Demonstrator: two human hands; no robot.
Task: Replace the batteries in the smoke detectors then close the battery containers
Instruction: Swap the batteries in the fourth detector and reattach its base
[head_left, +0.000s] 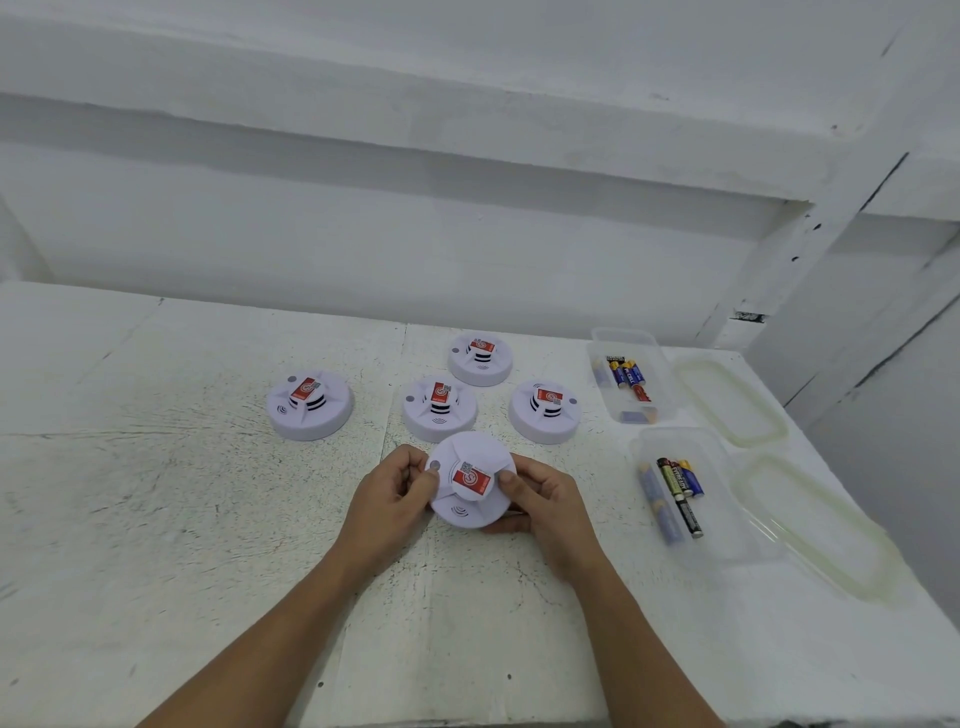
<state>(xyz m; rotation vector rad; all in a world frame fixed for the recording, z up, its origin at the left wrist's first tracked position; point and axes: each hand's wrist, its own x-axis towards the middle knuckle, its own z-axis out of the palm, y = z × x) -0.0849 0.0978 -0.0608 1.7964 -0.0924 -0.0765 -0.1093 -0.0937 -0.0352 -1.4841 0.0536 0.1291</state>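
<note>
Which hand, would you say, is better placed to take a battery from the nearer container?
Probably the right hand: it grips the smoke detector on the side facing the nearer container; the left hand would have to cross over.

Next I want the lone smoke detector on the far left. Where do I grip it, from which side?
Take the far-left smoke detector by its wide round rim, fingers on opposite edges, coming from above and the near side. It sits flat on the table, apart from the other detectors, so the rim is free all round.
</note>
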